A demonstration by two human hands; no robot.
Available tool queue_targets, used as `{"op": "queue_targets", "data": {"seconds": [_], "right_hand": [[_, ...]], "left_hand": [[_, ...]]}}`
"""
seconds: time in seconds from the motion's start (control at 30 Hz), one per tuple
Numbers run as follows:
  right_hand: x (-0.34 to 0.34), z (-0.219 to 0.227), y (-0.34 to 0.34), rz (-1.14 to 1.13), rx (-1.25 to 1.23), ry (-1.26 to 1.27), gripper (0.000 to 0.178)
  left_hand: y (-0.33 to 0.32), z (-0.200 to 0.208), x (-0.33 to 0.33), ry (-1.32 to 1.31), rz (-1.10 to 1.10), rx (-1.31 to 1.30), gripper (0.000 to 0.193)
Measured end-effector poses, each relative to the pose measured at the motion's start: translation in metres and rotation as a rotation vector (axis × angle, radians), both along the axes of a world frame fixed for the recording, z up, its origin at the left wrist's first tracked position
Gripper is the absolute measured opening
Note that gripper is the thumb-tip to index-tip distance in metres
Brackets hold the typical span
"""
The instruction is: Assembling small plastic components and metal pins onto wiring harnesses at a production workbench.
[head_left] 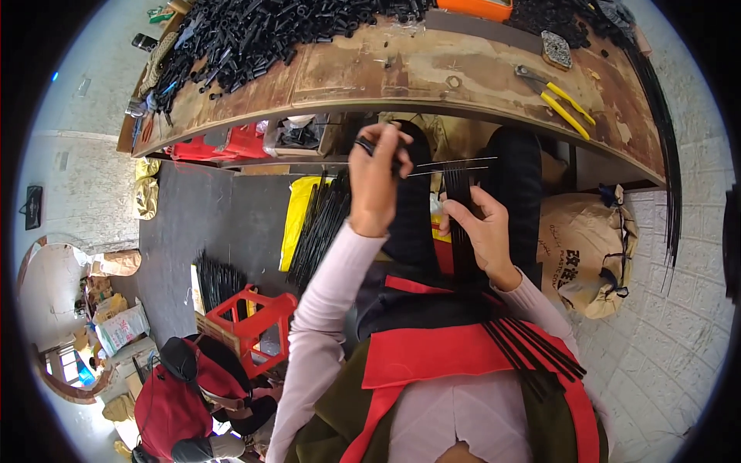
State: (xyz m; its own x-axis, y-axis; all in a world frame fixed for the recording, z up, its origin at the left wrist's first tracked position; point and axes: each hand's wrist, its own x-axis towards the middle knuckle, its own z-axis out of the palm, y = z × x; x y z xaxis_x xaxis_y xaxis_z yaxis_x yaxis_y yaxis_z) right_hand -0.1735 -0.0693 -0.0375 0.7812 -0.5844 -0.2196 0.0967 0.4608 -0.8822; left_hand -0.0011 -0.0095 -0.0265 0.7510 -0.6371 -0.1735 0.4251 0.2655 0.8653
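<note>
My left hand [374, 174] is raised just in front of the bench edge, its fingers closed around small black pieces [366, 145] like those heaped on the bench. Thin pale wires [455, 163] stretch from beside that hand across my knees. To its right and a bit nearer, my right hand [480, 230] pinches a bundle of thin black strips [458, 189] held upright between my legs. The wires cross near the top of this bundle; whether they touch it I cannot tell. More black strips [532, 347] lie across my red apron [432, 359].
The wooden bench [347, 73] carries a big heap of black tubular pieces [247, 38] and yellow-handled pliers [559, 100]. Left of me, black rods [320, 224] lie on a yellow sack near a red plastic stool [251, 324]. A person [181, 393] in red sits behind it. A paper sack [587, 251] stands right.
</note>
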Motion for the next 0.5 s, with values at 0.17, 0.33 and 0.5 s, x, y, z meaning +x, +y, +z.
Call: {"op": "queue_targets", "data": {"seconds": [0.17, 0.33, 0.5], "right_hand": [[0.000, 0.003, 0.000, -0.046, -0.023, -0.040, 0.015], [0.001, 0.000, -0.003, -0.030, -0.017, -0.033, 0.015], [-0.002, -0.002, -0.004, -0.015, -0.028, -0.032, 0.014]], "left_hand": [[-0.023, -0.005, -0.025, -0.108, 0.198, -0.089, 0.020], [-0.038, -0.007, -0.038, -0.092, 0.334, -0.128, 0.023], [-0.021, -0.016, -0.027, 0.136, 0.154, -0.218, 0.018]]}}
